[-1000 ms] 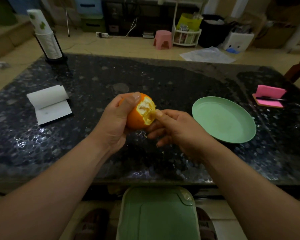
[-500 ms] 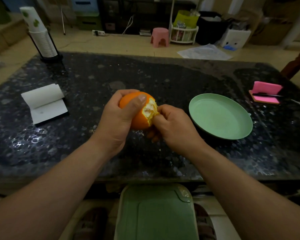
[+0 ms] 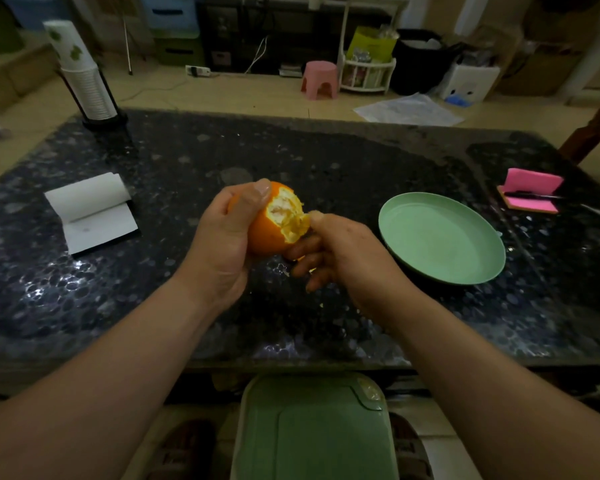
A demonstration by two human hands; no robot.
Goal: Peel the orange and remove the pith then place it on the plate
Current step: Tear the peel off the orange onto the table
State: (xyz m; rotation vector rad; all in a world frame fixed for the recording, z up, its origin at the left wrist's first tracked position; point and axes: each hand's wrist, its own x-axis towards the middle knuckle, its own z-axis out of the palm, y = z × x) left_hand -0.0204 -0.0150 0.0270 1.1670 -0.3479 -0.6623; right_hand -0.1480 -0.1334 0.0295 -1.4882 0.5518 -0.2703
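1. I can read no lettering anywhere. The stack of paper cups [image 3: 84, 81], far ahead of the left hand [image 3: 222, 244] and off to its left, carries green leaf-like marks, and any print is too small for me to make out.
2. The left hand wraps round the orange [image 3: 267, 237], thumb laid over its top, and holds it in the air above the table [image 3: 326, 161].
3. The right hand [image 3: 340, 251] meets the orange from the right. Its thumb and forefinger pinch the torn edge of the peel [image 3: 298, 227], and the other fingers curl loosely underneath.
4. The orange is partly peeled: I see a pale, ragged patch on its upper right, with bright skin over the rest.
5. The green plate [image 3: 440, 237] lies on the table just right of the right hand, not touching it.
6. Well to the left of the left hand is a white notepad [image 3: 94, 213] with its top sheet curled back.
7. Past the plate, far right of the right hand, a pink pad [image 3: 530, 188] has a dark pen [image 3: 530, 195] across it.
8. The table top is dark and glossy with a pebbled pattern, and catches spots of light near the wrists.
9. Below both forearms, under the table's near edge, stands a green lidded bin [image 3: 312, 431].
10. Beyond the table I see a tan floor, a pink stool [image 3: 319, 79], a white rack [image 3: 368, 72] and a clear plastic sheet [image 3: 409, 109].
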